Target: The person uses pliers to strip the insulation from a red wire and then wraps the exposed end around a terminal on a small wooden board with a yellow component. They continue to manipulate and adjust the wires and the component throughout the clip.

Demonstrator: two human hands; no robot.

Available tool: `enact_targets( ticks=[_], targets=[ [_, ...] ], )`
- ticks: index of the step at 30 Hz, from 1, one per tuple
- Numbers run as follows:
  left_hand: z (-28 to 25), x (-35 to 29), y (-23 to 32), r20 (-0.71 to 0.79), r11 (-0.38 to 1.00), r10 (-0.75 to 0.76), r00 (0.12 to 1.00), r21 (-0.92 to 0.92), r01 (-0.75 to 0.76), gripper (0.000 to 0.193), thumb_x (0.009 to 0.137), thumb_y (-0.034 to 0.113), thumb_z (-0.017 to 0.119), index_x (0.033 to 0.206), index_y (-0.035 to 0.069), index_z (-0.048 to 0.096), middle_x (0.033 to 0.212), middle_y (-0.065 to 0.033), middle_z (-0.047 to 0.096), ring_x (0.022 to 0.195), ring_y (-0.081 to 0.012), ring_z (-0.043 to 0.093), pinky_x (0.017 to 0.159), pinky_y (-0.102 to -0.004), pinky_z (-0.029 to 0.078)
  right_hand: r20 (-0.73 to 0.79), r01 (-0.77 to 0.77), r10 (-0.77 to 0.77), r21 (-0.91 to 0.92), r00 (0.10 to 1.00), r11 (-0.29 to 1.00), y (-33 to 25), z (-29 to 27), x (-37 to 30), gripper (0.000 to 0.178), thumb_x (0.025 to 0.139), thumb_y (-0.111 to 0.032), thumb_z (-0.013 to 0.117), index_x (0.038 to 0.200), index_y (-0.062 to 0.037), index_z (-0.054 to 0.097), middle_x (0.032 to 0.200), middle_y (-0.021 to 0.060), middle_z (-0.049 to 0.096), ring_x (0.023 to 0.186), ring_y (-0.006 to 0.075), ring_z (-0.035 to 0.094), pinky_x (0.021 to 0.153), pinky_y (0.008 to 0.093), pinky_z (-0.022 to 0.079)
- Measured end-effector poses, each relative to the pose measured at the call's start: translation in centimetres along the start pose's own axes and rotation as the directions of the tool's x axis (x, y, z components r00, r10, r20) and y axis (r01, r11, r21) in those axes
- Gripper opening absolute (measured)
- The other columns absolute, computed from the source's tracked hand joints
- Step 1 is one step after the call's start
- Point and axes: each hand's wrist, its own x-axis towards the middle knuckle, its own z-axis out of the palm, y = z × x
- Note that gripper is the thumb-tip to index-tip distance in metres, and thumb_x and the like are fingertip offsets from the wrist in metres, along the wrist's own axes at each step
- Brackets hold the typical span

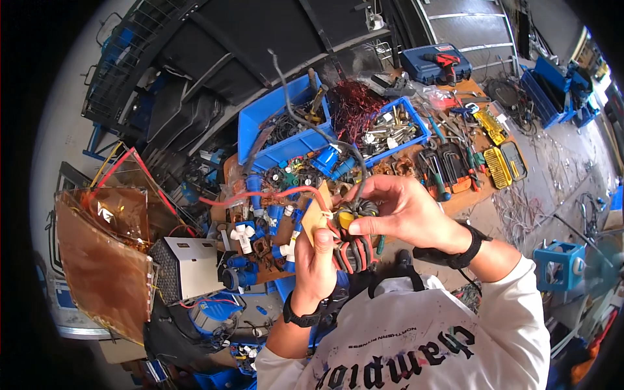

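And here we are, 2 bare hands together right above the tabletop (456,207), both busy on 1 compact bundle of cable! The left hand (317,268) is clamped on it, thumb pressed up against a stiff tan piece (312,220), the other fingers mostly hidden behind. The right hand (408,211) comes in from the other side, thumb and forefinger pinching at the dark upper loops (364,208) and a small yellow part (346,219); exactly what that is, I cannot tell. Below sit the red-and-black coils (353,253), stacked close. A red wire (260,194) trails away to the left, and a grey-black cable (356,155) rises past the blue bin (286,155).

Looks like sorting or gathering cable, I'd judge, and here's how to play it well: let the left hand be the anchor, firm on the tan piece and coils so nothing springs loose. The right should work with light fingertips, moving 1 loop at a time rather than hauling on the whole lot. Mind those 2 loose tails! Tug the long cable carelessly and it could snag on the bin's rim; the red wire could catch among the white pipe fittings (243,238).
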Motion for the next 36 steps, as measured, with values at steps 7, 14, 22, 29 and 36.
enact_targets(
  ticks=[7, 14, 22, 29, 36],
  targets=[
    [0.1, 0.2, -0.6, -0.001, 1.000, -0.010, 1.000, 0.025, 0.010, 0.072, 0.101, 0.053, 0.039, 0.142, -0.006, 0.034, 0.119, -0.0150, 0.061, 0.103, -0.0207, 0.065, 0.086, -0.0333, 0.055, 0.095, -0.028, 0.043, -0.157, 0.995, 0.987, -0.6, -0.5, 0.3, 0.046, 0.076, -0.024, 0.084, 0.109, 0.0013, 0.065, 0.099, 0.0110, 0.068, 0.091, 0.0146, 0.063, 0.078, 0.0297, 0.051],
    [-1.0, -0.3, -2.0, -0.015, 0.962, 0.020, 1.000, 0.274, -0.015, 0.070, 0.101, 0.051, 0.040, 0.143, -0.005, 0.034, 0.113, -0.0131, 0.061, 0.098, -0.0180, 0.063, 0.083, -0.0303, 0.052, 0.054, 0.078, -0.059, -0.533, 0.997, 0.842, -1.4, 0.0, 0.2, 0.047, 0.074, -0.028, 0.082, 0.107, 0.0021, 0.066, 0.100, 0.0195, 0.067, 0.093, 0.0324, 0.066, 0.084, 0.0381, 0.050],
    [1.2, -1.3, -1.2, -0.102, 0.992, 0.093, 0.990, 0.091, -0.084, 0.068, 0.100, 0.052, 0.043, 0.133, -0.008, 0.042, 0.111, -0.0142, 0.061, 0.094, -0.0185, 0.064, 0.080, -0.0304, 0.053, 0.072, 0.181, -0.168, -0.515, 0.983, 0.838, -1.7, 0.6, -0.4, 0.030, 0.074, -0.020, 0.076, 0.097, -0.0019, 0.069, 0.092, 0.0148, 0.066, 0.088, 0.0304, 0.064, 0.077, 0.0387, 0.050],
    [0.7, -1.8, -2.9, -0.093, 0.972, 0.133, 0.987, 0.205, -0.111, 0.071, 0.098, 0.054, 0.048, 0.133, -0.007, 0.041, 0.109, -0.0115, 0.059, 0.095, -0.0180, 0.062, 0.080, -0.0307, 0.051, 0.021, 0.152, -0.159, -0.428, 0.987, 0.891, -0.3, 0.1, -1.2, 0.030, 0.072, -0.012, 0.080, 0.099, -0.0040, 0.072, 0.095, 0.0088, 0.069, 0.090, 0.0207, 0.064, 0.083, 0.0336, 0.049],
    [0.9, -2.1, -1.9, -0.078, 0.982, 0.047, 0.996, 0.184, -0.032, 0.066, 0.098, 0.053, 0.048, 0.132, -0.004, 0.043, 0.115, -0.0120, 0.058, 0.103, -0.0188, 0.060, 0.088, -0.0340, 0.049, -0.007, 0.157, -0.163, -0.238, 0.987, 0.959, 0.3, -0.1, -1.1, 0.025, 0.077, -0.014, 0.076, 0.097, -0.0005, 0.070, 0.088, 0.0071, 0.070, 0.082, 0.0125, 0.064, 0.075, 0.0294, 0.051]
  ],
)
